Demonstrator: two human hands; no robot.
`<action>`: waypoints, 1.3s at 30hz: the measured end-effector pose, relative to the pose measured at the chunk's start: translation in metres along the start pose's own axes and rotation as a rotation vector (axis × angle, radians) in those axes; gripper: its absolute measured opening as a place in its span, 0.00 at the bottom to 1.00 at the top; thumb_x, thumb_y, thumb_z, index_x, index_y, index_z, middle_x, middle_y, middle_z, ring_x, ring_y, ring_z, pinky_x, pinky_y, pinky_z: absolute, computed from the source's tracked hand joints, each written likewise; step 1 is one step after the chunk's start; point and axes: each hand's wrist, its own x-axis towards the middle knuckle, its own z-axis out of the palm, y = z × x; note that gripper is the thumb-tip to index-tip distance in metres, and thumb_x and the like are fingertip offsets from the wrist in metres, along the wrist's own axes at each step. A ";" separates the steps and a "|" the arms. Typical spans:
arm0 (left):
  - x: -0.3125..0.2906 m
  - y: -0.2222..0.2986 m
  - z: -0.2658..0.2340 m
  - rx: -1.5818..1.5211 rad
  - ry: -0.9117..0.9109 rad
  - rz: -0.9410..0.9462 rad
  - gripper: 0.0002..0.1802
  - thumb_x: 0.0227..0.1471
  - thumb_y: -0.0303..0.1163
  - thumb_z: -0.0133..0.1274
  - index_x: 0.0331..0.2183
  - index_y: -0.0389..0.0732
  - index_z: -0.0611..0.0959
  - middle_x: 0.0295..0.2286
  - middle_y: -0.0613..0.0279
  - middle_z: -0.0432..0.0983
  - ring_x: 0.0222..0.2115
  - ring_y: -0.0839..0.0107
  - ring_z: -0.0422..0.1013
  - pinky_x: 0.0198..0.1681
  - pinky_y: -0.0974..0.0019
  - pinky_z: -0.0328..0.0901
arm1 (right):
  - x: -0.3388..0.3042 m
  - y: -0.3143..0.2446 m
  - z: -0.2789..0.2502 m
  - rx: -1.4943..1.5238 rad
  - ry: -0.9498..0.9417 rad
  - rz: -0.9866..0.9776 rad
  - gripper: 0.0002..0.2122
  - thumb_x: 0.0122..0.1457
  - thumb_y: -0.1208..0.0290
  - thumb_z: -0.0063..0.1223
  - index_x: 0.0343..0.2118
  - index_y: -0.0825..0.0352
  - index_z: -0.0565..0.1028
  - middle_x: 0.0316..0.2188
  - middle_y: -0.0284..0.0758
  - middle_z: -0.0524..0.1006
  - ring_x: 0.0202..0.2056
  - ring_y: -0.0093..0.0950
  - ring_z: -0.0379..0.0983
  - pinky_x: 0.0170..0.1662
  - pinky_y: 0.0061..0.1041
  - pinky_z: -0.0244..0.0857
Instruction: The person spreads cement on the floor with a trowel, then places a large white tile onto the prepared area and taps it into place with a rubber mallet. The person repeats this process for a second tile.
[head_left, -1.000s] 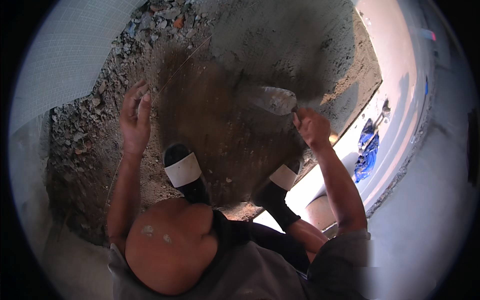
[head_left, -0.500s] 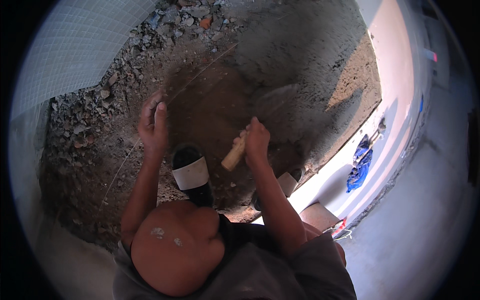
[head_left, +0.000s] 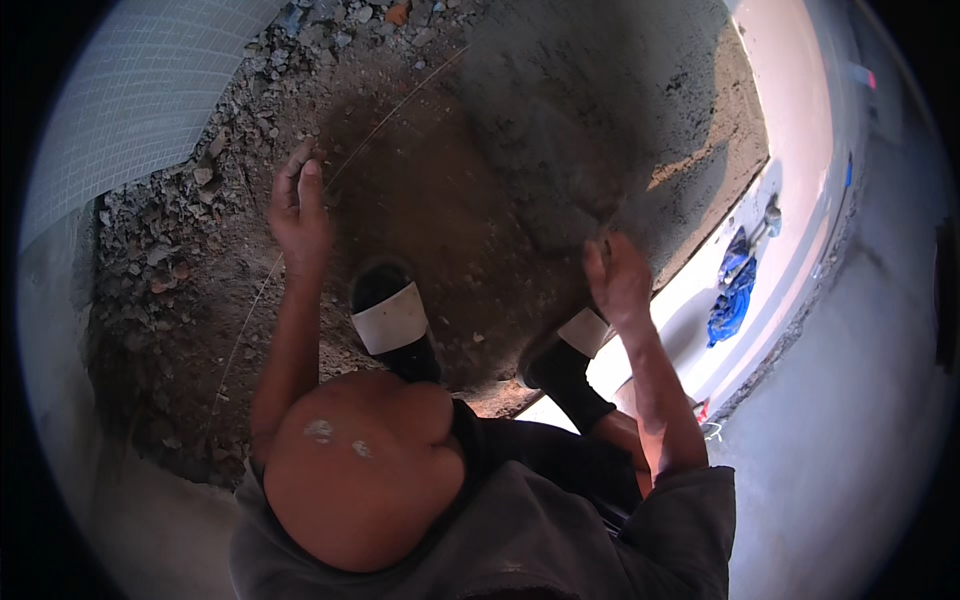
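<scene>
Nearest to me, the crouching person's grey shirt (head_left: pixel 520 535) and bare left knee (head_left: pixel 365 470), marked with two whitish smudges, fill the lower edge. Just beyond are the feet, in black socks and dark sandals with broad white straps: the left sandal (head_left: pixel 388 318) on brown earth (head_left: pixel 415 200), the right sandal (head_left: pixel 582 332) close to a sunlit pale edge. The left hand (head_left: pixel 300 210) is raised over the ground at left, fingers loosely parted and grasping nothing; a thin string (head_left: pixel 400 105) slants past behind its wrist. The right hand (head_left: pixel 617 278), well apart from it, is clenched on a trowel (head_left: pixel 612 216); the handle is hidden in the fist, and the blade, beyond the fingers, is so blurred that I cannot tell whether it touches the grey mortar (head_left: pixel 560 90) spread ahead of that hand. At the left lies broken rubble (head_left: pixel 165 240), with an orange-red chunk (head_left: pixel 398 14) far up among the stones. To the right, a crumpled blue bag (head_left: pixel 733 300) rests on the bright strip. Farther off, a pale gridded surface (head_left: pixel 140 100) curves along the upper left.
</scene>
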 end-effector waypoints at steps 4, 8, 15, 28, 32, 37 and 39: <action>0.003 0.005 0.009 0.061 -0.002 0.059 0.17 0.59 0.31 0.46 0.48 0.32 0.74 0.43 0.54 0.73 0.45 0.69 0.69 0.50 0.67 0.62 | -0.039 0.023 0.054 0.083 -0.120 0.043 0.13 0.55 0.60 0.53 0.32 0.66 0.70 0.29 0.47 0.74 0.34 0.47 0.73 0.36 0.43 0.65; 0.012 0.016 0.016 0.063 -0.020 0.096 0.17 0.59 0.31 0.46 0.48 0.33 0.74 0.44 0.54 0.73 0.46 0.69 0.69 0.50 0.66 0.62 | -0.074 0.030 0.092 -0.043 -0.302 0.103 0.13 0.53 0.61 0.55 0.30 0.65 0.69 0.30 0.44 0.74 0.34 0.45 0.73 0.35 0.43 0.66; 0.023 0.022 0.016 0.094 -0.005 0.141 0.18 0.60 0.34 0.45 0.49 0.34 0.74 0.46 0.53 0.72 0.48 0.67 0.68 0.50 0.65 0.63 | -0.137 0.058 0.048 0.084 -0.321 0.083 0.11 0.51 0.63 0.57 0.30 0.63 0.70 0.25 0.41 0.74 0.29 0.44 0.73 0.32 0.42 0.66; 0.025 0.020 -0.009 0.201 0.067 0.140 0.19 0.60 0.35 0.44 0.49 0.34 0.73 0.46 0.53 0.73 0.46 0.66 0.69 0.49 0.63 0.64 | -0.151 0.085 0.018 0.012 -0.572 0.246 0.14 0.54 0.59 0.49 0.40 0.62 0.70 0.34 0.43 0.76 0.38 0.43 0.74 0.42 0.41 0.67; 0.021 0.018 -0.011 0.236 0.040 0.163 0.20 0.60 0.35 0.43 0.50 0.34 0.73 0.46 0.53 0.72 0.47 0.66 0.69 0.49 0.63 0.64 | -0.139 0.107 0.010 -0.011 -0.354 0.372 0.16 0.53 0.59 0.49 0.41 0.63 0.70 0.35 0.42 0.77 0.37 0.43 0.74 0.41 0.41 0.68; 0.024 0.018 0.000 0.227 0.051 0.134 0.21 0.61 0.37 0.43 0.50 0.34 0.73 0.47 0.53 0.72 0.48 0.65 0.69 0.49 0.62 0.63 | -0.156 0.091 0.000 -0.028 -0.509 0.081 0.12 0.56 0.60 0.50 0.38 0.62 0.70 0.30 0.39 0.75 0.34 0.40 0.74 0.34 0.37 0.69; 0.027 0.019 0.008 0.217 -0.011 0.138 0.21 0.61 0.38 0.42 0.50 0.34 0.73 0.47 0.53 0.72 0.48 0.65 0.69 0.49 0.62 0.63 | -0.165 0.088 -0.021 -0.026 -0.393 0.116 0.11 0.56 0.60 0.51 0.35 0.62 0.70 0.29 0.37 0.75 0.32 0.38 0.74 0.33 0.37 0.69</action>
